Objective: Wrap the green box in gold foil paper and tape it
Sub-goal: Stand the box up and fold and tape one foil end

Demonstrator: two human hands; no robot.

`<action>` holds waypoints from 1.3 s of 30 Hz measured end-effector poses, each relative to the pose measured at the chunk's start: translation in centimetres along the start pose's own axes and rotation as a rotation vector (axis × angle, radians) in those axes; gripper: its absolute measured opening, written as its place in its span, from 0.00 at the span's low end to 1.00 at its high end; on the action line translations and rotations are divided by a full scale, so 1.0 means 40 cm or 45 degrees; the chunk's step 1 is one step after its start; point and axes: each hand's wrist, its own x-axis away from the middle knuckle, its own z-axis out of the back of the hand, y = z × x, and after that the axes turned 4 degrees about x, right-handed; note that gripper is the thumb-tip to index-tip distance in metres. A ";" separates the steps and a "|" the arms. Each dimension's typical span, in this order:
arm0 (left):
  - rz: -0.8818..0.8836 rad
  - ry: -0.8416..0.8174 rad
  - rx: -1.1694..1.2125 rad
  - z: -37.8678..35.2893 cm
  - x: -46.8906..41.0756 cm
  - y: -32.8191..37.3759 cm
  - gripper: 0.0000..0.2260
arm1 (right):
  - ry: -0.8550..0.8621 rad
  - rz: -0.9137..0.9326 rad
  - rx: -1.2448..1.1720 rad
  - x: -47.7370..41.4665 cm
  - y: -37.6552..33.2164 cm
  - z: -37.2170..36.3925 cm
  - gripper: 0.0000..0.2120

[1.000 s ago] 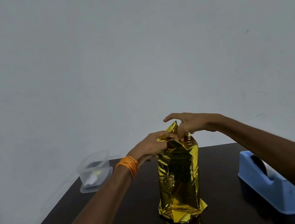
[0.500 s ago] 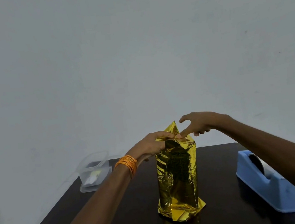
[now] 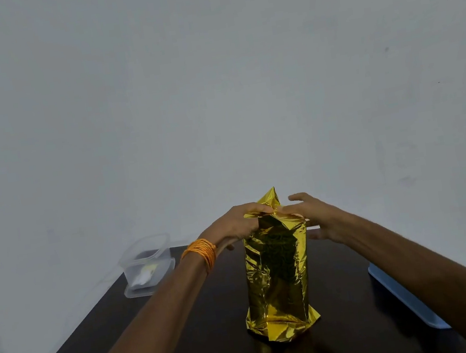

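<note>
The box stands upright in the middle of the dark table (image 3: 190, 347), fully covered in crinkled gold foil paper (image 3: 278, 274); no green shows. A foil flap sticks up in a point at its top. My left hand (image 3: 237, 225) pinches the folded foil at the top left corner. My right hand (image 3: 317, 218) lies with spread fingers against the top right of the package, thumb below, pressing the foil there. The foil flares out loosely at the bottom.
A blue tape dispenser (image 3: 408, 301) sits on the table to the right, mostly hidden behind my right forearm. A clear plastic container (image 3: 145, 263) with small items inside stands at the far left table corner. A bare wall rises behind.
My right hand has come down from pinching the top flap and now spreads against the package's upper right side. My left hand keeps its pinch. The view has shifted slightly.
</note>
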 end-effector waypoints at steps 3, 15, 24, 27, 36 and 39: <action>0.004 0.000 0.035 -0.001 -0.001 -0.006 0.17 | -0.018 -0.045 -0.159 0.003 0.020 0.010 0.31; 0.107 0.001 0.166 -0.004 0.010 -0.036 0.14 | 0.168 0.056 -0.201 0.101 0.038 0.036 0.18; -0.201 0.497 0.415 -0.018 0.017 0.077 0.17 | 0.463 0.146 -0.052 0.207 0.089 0.185 0.10; -0.427 0.691 0.263 -0.031 0.008 0.162 0.11 | 0.550 0.137 0.013 0.239 0.119 0.241 0.06; -0.601 0.405 0.084 -0.291 -0.038 0.301 0.05 | 0.714 -0.081 0.194 0.312 0.244 0.376 0.09; -0.469 0.238 0.047 -0.394 -0.067 0.257 0.06 | 0.635 -0.243 0.252 0.314 0.292 0.387 0.13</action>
